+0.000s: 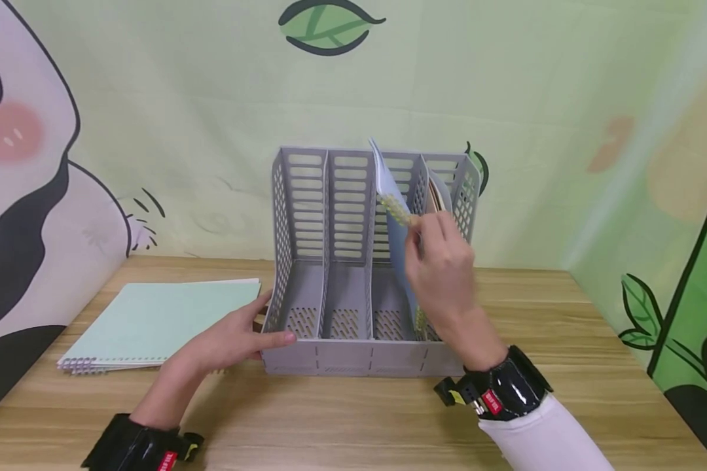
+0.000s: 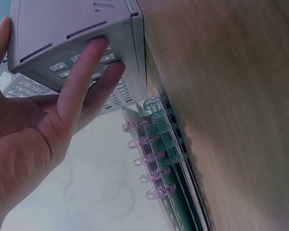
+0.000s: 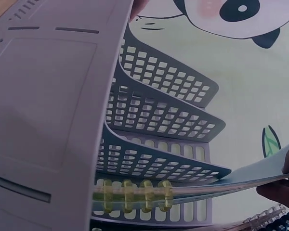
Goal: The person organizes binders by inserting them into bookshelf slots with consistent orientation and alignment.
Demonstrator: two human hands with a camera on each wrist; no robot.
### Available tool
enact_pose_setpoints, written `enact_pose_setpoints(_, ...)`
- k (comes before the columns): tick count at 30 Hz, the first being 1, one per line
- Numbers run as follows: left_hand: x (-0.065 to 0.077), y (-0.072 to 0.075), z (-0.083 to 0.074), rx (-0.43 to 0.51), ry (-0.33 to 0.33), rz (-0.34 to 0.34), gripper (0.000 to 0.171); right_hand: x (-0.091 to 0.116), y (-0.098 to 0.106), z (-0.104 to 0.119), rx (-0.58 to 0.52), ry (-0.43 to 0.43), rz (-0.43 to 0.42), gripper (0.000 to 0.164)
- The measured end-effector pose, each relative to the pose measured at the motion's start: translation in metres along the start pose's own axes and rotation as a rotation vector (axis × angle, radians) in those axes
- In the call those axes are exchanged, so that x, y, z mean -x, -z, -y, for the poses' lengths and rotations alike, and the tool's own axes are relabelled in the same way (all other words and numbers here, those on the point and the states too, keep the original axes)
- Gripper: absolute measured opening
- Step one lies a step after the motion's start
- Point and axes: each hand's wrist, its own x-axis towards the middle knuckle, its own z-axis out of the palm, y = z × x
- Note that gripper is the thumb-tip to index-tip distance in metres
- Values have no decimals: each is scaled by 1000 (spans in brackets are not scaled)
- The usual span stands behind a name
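Right hand (image 1: 444, 268): fingers curled, pinching the yellow-ringed edge of a blue loose-leaf notebook (image 1: 397, 242), tilted in third compartment from left of grey file organizer (image 1: 344, 358). Left hand (image 1: 230, 337): fingers extended against organizer's left side. Mint-green ring-bound notebooks (image 1: 165, 320) stacked on wood-grain table (image 1: 306, 418), left.

The tabletop (image 1: 330, 422), file rack (image 1: 359, 358), notebooks (image 1: 162, 320) and panda-printed backdrop (image 1: 206, 118) suggest a study corner.

Nothing legible — only tiny white lettering (image 1: 491, 401) on red tags (image 1: 488, 396) on black wristbands (image 1: 521, 383)
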Motion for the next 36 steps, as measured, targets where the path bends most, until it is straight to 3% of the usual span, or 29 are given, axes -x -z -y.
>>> enact_pose_setpoints(13,0,1,0,4,7,4,101,3,-13,-1,26,69,106,13)
enact_pose_setpoints(36,0,1,1,-16,20,-8,103,12,-13,-8,-20,4,231,16)
